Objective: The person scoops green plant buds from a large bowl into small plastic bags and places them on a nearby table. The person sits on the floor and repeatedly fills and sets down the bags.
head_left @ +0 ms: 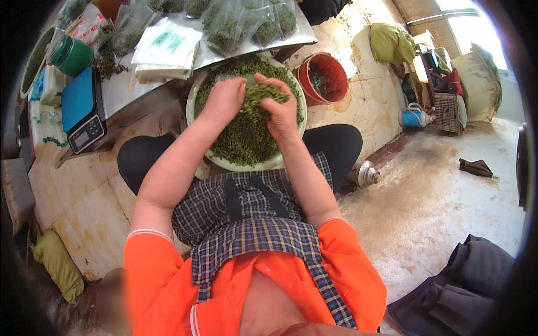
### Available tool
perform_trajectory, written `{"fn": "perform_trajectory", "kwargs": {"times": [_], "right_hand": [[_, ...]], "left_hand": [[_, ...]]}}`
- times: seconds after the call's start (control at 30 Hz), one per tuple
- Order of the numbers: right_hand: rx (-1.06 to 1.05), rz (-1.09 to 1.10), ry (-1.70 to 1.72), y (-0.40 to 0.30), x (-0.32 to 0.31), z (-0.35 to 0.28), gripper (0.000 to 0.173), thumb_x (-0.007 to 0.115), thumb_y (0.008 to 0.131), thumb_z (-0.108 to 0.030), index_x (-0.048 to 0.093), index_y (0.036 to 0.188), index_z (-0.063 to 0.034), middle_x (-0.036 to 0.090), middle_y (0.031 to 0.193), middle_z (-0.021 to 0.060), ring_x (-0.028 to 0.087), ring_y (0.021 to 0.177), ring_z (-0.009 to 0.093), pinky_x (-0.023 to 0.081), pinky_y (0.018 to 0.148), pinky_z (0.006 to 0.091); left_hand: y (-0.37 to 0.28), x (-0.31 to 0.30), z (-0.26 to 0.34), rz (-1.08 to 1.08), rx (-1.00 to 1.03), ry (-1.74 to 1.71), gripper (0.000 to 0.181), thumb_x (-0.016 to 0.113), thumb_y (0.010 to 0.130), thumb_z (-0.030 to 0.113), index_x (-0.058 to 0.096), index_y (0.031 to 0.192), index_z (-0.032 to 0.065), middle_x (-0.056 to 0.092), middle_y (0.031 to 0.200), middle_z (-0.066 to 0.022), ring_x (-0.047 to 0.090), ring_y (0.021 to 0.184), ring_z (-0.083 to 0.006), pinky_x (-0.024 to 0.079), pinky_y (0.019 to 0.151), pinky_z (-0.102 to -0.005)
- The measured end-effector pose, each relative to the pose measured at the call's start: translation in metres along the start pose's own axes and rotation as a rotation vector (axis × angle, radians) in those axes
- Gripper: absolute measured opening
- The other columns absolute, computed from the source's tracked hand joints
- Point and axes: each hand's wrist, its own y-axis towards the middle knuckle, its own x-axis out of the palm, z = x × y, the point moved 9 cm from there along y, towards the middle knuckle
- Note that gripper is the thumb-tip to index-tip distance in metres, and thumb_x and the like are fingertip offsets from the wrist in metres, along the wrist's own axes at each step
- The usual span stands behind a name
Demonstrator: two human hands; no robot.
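Between my knees stands a wide pale basin [191, 107] full of small green peppercorn-like berries [241, 143]. Above it, my left hand [225, 97] has its fingers closed at the edge of what looks like a clear plastic bag [248, 80], mostly hidden by my hands and the berries. My right hand [279, 103] is curled around a clump of the berries, thumb and fingers facing my left hand. Filled clear bags [227, 31] lie on the metal table beyond the basin, near a stack of white printed bags [166, 48].
A digital scale [80, 103] with a blue top and a green-lidded jar [71, 54] stand on the table at left. A red bucket [323, 80] is right of the basin. A metal flask [367, 174] lies by my right knee; dark cloth [458, 285] lies lower right.
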Motion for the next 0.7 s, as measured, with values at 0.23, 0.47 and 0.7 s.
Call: {"fn": "perform_trajectory", "kwargs": {"times": [0.23,0.47,0.7], "right_hand": [[0.287,0.008,0.087,0.006,-0.008,0.023,0.054,0.065,0.08,0.008,0.053,0.131,-0.0058,0.06,0.115,0.0056,0.06,0.099,0.015,0.05,0.083,0.0289],[-0.171,0.211,-1.002,0.014,-0.013,-0.012,0.044,0.07,0.074,-0.003,0.055,0.116,-0.0027,0.065,0.1,0.0092,0.061,0.09,0.016,0.049,0.083,0.0296],[0.414,-0.063,0.054,0.004,-0.001,0.007,0.063,0.069,0.079,0.001,0.046,0.138,-0.0057,0.065,0.101,0.0039,0.061,0.088,0.012,0.051,0.078,0.0261]], "left_hand": [[-0.008,0.003,0.014,0.02,0.196,0.062,0.056,0.058,0.077,-0.006,0.05,0.132,0.0016,0.061,0.114,-0.0254,0.058,0.104,-0.0437,0.049,0.085,-0.0483],[-0.021,0.009,0.029,0.021,0.184,0.091,0.05,0.052,0.081,-0.004,0.044,0.131,-0.0038,0.061,0.106,-0.0267,0.06,0.096,-0.0439,0.05,0.082,-0.0497],[-0.014,-0.003,0.025,0.12,0.151,0.099,0.045,0.051,0.083,-0.003,0.044,0.128,-0.0062,0.061,0.103,-0.0272,0.061,0.094,-0.0448,0.05,0.081,-0.0499]]}}
